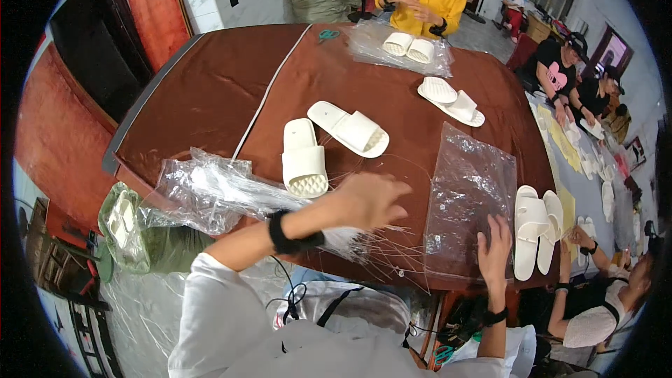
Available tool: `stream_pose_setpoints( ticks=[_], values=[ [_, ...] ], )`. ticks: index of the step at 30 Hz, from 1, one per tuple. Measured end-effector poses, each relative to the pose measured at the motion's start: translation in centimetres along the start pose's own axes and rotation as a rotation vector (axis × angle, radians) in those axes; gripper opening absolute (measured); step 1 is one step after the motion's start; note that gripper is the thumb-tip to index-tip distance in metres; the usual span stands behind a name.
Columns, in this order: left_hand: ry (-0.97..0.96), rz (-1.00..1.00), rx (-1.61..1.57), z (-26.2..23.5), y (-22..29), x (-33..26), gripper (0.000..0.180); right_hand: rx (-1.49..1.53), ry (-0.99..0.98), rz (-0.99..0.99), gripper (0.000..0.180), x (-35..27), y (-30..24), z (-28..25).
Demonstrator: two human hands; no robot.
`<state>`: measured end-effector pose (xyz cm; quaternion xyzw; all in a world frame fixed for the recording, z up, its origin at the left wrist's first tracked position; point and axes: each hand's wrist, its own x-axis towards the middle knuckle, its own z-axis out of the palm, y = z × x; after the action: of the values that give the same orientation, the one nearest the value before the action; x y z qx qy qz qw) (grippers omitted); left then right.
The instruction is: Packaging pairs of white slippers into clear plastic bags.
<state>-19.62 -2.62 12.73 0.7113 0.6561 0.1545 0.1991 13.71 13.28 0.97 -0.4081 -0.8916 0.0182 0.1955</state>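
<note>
Head view: the left hand [367, 201], reaching across from a white sleeve with a black wristband [285, 232], hangs over the near part of a table covered in dark brown cloth [378, 182]; its fingers point to the right, and I cannot tell whether they pinch anything; the right hand [495, 243] overlaps the lower right part of a flat, clear plastic bag [467, 192], its fingers upright and parted, thumb away from the rest; the bag lies on the cloth between the hands' side of the table and a far pair of white slippers [465, 110]; just right of the right hand lies another pair of white open-toed slippers [530, 232], side by side; beyond the left hand, two white slippers with textured footbeds [305, 157] lie angled apart; crumpled clear plastic sheeting [210, 185] and thin, pale strands [350, 241] spread near the left forearm.
</note>
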Motion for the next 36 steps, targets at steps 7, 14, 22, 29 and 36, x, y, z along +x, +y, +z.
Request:
stream_pose_setpoints(
  ticks=[7, 14, 22, 29, 36],
  values=[
    [0.214, -0.406, 0.239, -2.9, -13.6, -4.2, 0.051, 0.461, -0.038, -0.157, 0.030, -1.1, -12.0, -0.7],
    [0.183, -0.463, 0.166, 0.2, -21.0, -3.6, 0.072, 0.495, -0.039, -0.205, 0.030, -2.2, -15.2, 4.2],
    [0.402, -0.517, -0.105, -0.9, -22.2, -1.6, 0.076, 0.487, 0.035, -0.192, 0.027, -2.7, -14.4, 5.6],
    [0.210, -0.469, -0.194, -1.8, -22.4, 2.9, 0.069, 0.478, 0.090, -0.213, 0.030, -2.4, -14.6, 5.8],
    [0.201, -0.484, -0.622, 0.3, -23.5, 6.0, 0.048, 0.479, 0.102, -0.188, 0.030, -2.6, -14.8, 5.5]
  ],
)
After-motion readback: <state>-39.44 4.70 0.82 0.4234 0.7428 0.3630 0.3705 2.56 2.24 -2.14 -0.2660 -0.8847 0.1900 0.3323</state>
